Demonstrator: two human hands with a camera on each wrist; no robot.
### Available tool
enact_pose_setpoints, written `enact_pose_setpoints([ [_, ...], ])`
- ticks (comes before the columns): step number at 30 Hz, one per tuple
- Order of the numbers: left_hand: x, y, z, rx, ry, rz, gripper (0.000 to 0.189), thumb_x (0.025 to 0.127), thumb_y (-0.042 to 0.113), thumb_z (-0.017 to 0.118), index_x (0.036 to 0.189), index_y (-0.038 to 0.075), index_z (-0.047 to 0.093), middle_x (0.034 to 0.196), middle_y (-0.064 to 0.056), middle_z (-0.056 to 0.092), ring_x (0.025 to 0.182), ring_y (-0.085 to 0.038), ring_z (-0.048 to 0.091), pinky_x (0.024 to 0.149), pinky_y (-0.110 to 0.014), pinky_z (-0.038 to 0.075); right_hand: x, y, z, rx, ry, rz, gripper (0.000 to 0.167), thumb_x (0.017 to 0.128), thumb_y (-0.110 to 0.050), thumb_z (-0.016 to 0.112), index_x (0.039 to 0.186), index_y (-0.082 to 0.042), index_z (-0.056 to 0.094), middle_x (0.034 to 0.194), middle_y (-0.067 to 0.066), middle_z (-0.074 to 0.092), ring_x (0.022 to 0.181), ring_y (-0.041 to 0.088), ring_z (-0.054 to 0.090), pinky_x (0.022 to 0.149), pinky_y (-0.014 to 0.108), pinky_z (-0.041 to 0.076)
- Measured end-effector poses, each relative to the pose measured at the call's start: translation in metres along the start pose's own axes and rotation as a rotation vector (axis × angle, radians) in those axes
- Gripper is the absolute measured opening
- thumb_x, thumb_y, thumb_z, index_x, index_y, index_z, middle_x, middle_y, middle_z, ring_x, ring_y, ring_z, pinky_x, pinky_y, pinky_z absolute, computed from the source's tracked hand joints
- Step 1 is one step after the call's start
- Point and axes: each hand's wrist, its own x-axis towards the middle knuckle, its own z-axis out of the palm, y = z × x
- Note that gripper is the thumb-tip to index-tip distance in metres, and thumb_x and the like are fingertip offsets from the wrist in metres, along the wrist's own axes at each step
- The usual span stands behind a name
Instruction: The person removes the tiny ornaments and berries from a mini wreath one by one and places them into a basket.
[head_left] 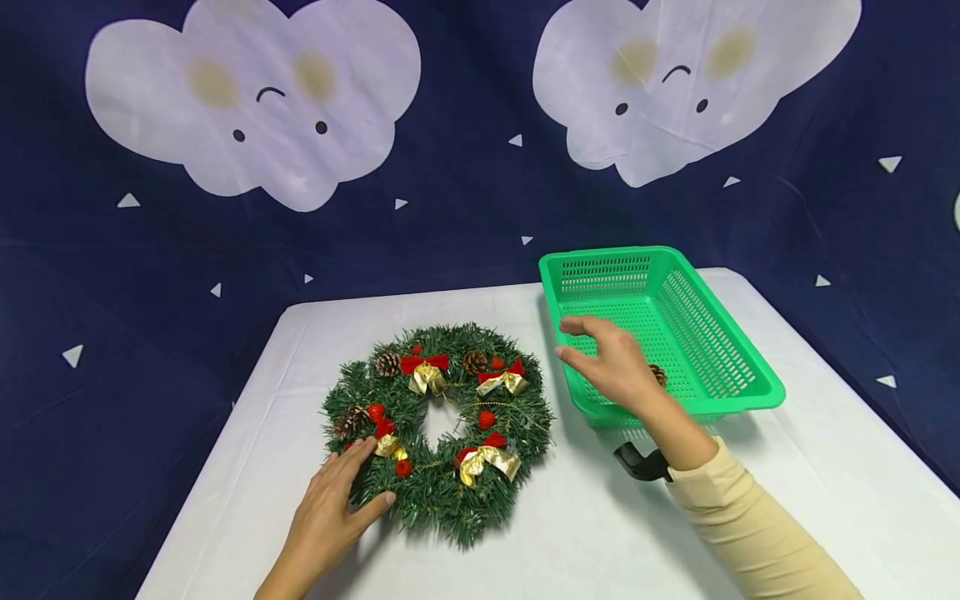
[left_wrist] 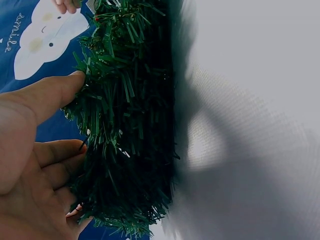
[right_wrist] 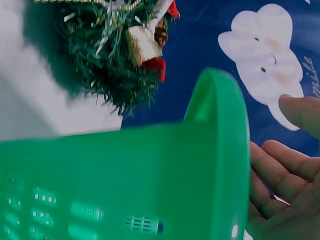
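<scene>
A green tinsel wreath [head_left: 517, 483] lies on the white table, trimmed with red-and-gold bows [head_left: 487, 460], pine cones [head_left: 387, 363] and red berries [head_left: 487, 419]. My left hand [head_left: 330, 504] rests on its lower left edge, fingers lightly bent and thumb spread; the left wrist view shows the thumb and fingertips against the tinsel [left_wrist: 125, 110]. Over the near left part of a green plastic basket [head_left: 765, 392] hovers my right hand [head_left: 611, 362], thumb apart from the fingers and nothing between them. One pine cone [head_left: 658, 375] shows in the basket, partly hidden by that wrist.
The basket stands at the table's back right, its raised rim [right_wrist: 232, 165] close to the right hand. A dark blue curtain [head_left: 465, 200] with white clouds hangs behind the table [head_left: 585, 508]. A black strap [head_left: 642, 462] sits at the right wrist.
</scene>
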Motion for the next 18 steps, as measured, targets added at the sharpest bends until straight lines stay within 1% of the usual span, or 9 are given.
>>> enact_pose_setpoints([
  [4,0.0,0.0,0.0,0.008,0.01,0.009,0.075,0.073,0.031,0.079,0.138,0.008,0.048,0.138,-0.015,0.053,0.128,-0.035,0.049,0.108,-0.055,0.032,-0.001,-0.006,0.008,-0.016,-0.004,-0.019,0.046,0.087,-0.029,0.067,0.128,-0.011,0.057,0.123,0.008,0.064,0.121,0.029,0.053,0.098,0.05,0.047],
  [10,0.0,0.001,0.0,0.011,0.02,0.014,0.075,0.073,0.031,0.079,0.138,0.008,0.049,0.138,-0.015,0.053,0.127,-0.035,0.049,0.107,-0.054,0.032,-0.005,-0.016,0.026,-0.01,-0.052,-0.052,0.046,0.087,-0.03,0.068,0.127,-0.01,0.058,0.126,0.007,0.062,0.123,0.029,0.053,0.102,0.052,0.045],
  [14,0.0,0.001,0.0,0.009,0.017,0.013,0.075,0.073,0.031,0.079,0.138,0.008,0.048,0.138,-0.015,0.053,0.127,-0.035,0.049,0.107,-0.055,0.032,-0.008,-0.024,0.038,-0.015,-0.074,-0.081,0.046,0.085,-0.03,0.069,0.125,-0.011,0.059,0.126,0.008,0.062,0.122,0.03,0.054,0.103,0.052,0.045],
  [18,0.001,0.0,0.0,0.002,0.008,0.007,0.075,0.074,0.032,0.079,0.138,0.008,0.048,0.139,-0.015,0.052,0.128,-0.035,0.048,0.108,-0.055,0.031,-0.01,-0.033,0.049,-0.035,-0.094,-0.111,0.046,0.085,-0.031,0.069,0.125,-0.012,0.06,0.126,0.007,0.062,0.12,0.028,0.055,0.101,0.05,0.047],
])
